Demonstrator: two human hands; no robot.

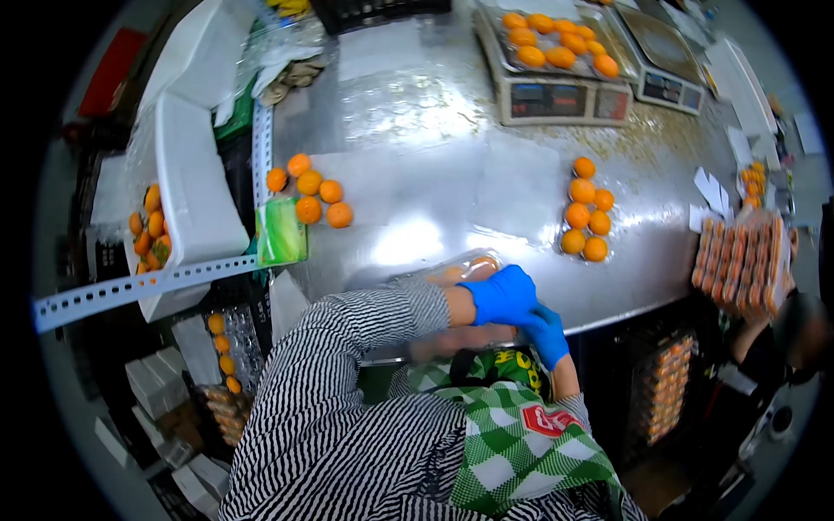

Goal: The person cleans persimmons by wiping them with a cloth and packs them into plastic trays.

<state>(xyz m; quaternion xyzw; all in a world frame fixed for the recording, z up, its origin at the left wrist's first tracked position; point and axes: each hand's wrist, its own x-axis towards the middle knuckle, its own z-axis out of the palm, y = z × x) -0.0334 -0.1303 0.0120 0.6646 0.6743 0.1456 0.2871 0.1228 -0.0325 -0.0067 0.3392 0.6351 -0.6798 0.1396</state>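
Note:
Both my hands wear blue gloves and meet at the table's front edge. My left hand (501,297) reaches across from the left, closed, over the right end of a clear plastic fruit box (476,260). Touching it, my right hand (547,334) is closed at the box's near right corner; its fingertips are hidden. Orange fruit shows through the box, whose near part is blurred and partly behind my left arm. Left of the box lies a loose group of oranges (309,182). Farther right sits a packed cluster of oranges (579,214).
Scales (565,100) stand at the back, one bearing a tray of oranges (560,57). White foam boxes (195,187) and a perforated metal rail (148,282) border the left. At right, a person holds stacked fruit packs (738,265). A green packet (282,233) lies near the rail.

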